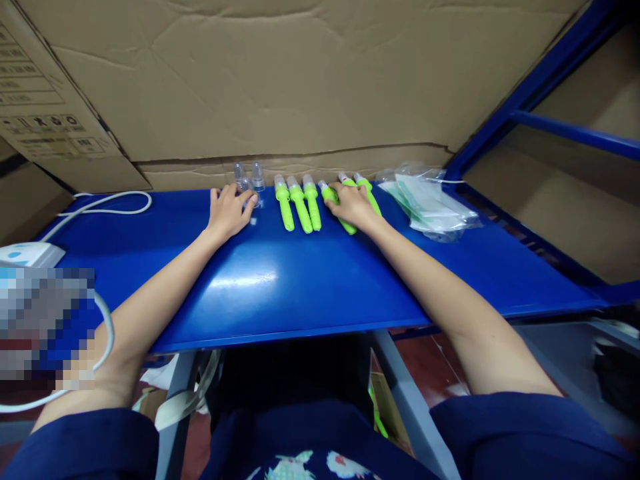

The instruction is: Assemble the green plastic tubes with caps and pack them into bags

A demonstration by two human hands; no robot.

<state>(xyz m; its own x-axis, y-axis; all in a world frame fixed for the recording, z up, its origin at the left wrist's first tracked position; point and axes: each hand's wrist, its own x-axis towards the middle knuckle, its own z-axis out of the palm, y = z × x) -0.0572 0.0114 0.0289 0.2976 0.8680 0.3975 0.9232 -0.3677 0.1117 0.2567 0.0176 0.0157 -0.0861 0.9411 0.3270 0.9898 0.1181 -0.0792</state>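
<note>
Several bright green pen-shaped parts lie side by side at the far edge of a blue table. My right hand lies over the right ones, its fingers curled on a green part. My left hand rests flat on the table to the left of the row, fingers spread. Its fingertips touch two small clear caps that stand upright by the cardboard.
A wall of cardboard boxes stands right behind the table. Clear plastic bags lie at the right. A white device with a white cable sits at the left. A blue rack frame rises on the right.
</note>
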